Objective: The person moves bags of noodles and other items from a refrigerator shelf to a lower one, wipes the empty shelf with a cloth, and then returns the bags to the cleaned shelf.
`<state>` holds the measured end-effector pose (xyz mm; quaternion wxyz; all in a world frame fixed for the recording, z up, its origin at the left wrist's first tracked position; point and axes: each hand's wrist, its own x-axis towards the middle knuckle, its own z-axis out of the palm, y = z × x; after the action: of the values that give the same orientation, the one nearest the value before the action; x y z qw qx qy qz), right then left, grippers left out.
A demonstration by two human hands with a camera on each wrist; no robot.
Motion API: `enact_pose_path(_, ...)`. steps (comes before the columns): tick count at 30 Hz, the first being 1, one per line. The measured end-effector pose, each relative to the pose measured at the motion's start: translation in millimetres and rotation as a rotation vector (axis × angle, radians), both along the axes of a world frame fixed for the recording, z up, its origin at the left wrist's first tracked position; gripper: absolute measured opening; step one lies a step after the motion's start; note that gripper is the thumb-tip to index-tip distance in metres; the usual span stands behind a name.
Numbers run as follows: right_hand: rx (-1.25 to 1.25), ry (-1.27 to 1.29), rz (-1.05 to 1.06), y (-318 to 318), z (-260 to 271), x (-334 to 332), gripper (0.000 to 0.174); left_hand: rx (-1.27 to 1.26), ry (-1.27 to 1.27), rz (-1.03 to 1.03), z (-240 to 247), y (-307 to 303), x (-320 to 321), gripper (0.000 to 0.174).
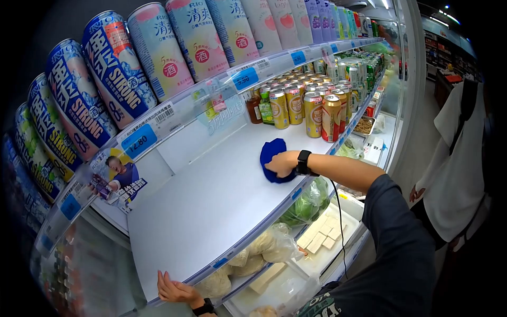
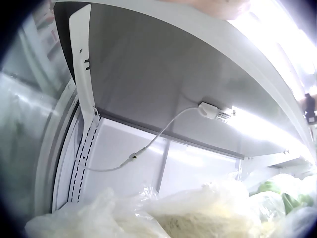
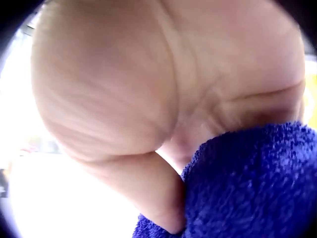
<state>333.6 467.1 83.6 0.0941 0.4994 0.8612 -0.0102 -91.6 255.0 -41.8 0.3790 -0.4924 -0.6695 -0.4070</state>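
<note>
Blue, fluffy fabric cloth (image 1: 273, 147) is gripped in the right hand (image 1: 282, 164), thumb against its pile, and lies on the flat white shelf (image 1: 185, 211), towards the shelf's right part. The left hand (image 1: 174, 289) is open, fingers extended, at the shelf's front left corner. A black wristband is noted on each wrist. Beyond the cloth stand upright yellow metal cans (image 1: 278, 108) and a red-and-gold metal can (image 1: 331, 119). Tall printed cans (image 1: 169, 47) line the tier above. Below are pale contents in clear plastic bags (image 1: 256, 256), bagged green vegetables (image 1: 305, 205) and white blocks (image 1: 322, 235).
</note>
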Motion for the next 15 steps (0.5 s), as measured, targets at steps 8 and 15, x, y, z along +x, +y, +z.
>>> enact_pose_path(8,-0.016,0.672,0.553,-117,-7,-232,0.022,0.083,-0.002,-0.04,0,1,4,0.035)
enact_pose_path(15,-0.552,1.813,0.166,-85,39,-283,0.026,0.169,-0.077,-0.065,-3,1,-2,0.046)
